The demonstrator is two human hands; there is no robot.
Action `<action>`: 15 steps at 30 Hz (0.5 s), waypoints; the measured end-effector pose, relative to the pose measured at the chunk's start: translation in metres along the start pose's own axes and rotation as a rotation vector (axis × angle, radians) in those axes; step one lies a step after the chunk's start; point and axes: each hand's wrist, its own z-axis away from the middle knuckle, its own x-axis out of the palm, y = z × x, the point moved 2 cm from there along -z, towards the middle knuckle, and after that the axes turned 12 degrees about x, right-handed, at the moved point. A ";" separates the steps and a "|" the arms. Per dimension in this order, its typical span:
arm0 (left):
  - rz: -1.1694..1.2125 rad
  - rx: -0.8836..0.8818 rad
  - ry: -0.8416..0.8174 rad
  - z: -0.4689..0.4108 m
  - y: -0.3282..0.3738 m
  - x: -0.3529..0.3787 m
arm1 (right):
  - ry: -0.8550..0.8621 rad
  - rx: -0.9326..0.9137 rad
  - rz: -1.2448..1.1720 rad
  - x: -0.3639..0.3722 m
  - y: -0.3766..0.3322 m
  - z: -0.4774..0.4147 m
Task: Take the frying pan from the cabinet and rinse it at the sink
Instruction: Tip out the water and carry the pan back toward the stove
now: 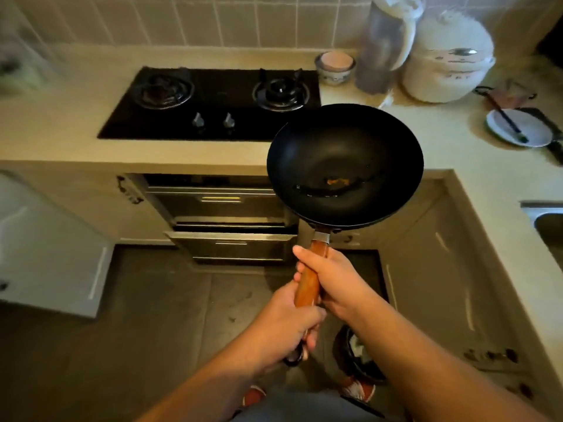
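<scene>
A black frying pan (344,153) with a brown wooden handle hangs in the air in front of the counter corner, its bowl facing up with a small orange speck and a film of liquid at the bottom. My right hand (332,278) grips the upper part of the handle near the metal collar. My left hand (289,327) grips the handle's lower end. The steel sink (545,220) shows only at the right edge of the frame. Below the counter, the cabinet drawers (231,239) stand pulled out.
A black two-burner gas hob (213,102) sits in the beige counter (61,123). At the back right stand a small bowl (335,67), a white rice cooker (447,62) and a plate with a utensil (518,127). A bin (356,354) is on the floor by my feet.
</scene>
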 end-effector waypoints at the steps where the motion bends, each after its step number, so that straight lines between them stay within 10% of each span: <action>1: -0.001 0.011 0.030 0.010 -0.002 -0.013 | -0.005 0.008 0.021 0.017 0.005 -0.003; 15: 0.076 0.073 0.378 0.105 -0.021 -0.165 | -0.249 0.065 0.393 0.215 0.055 -0.061</action>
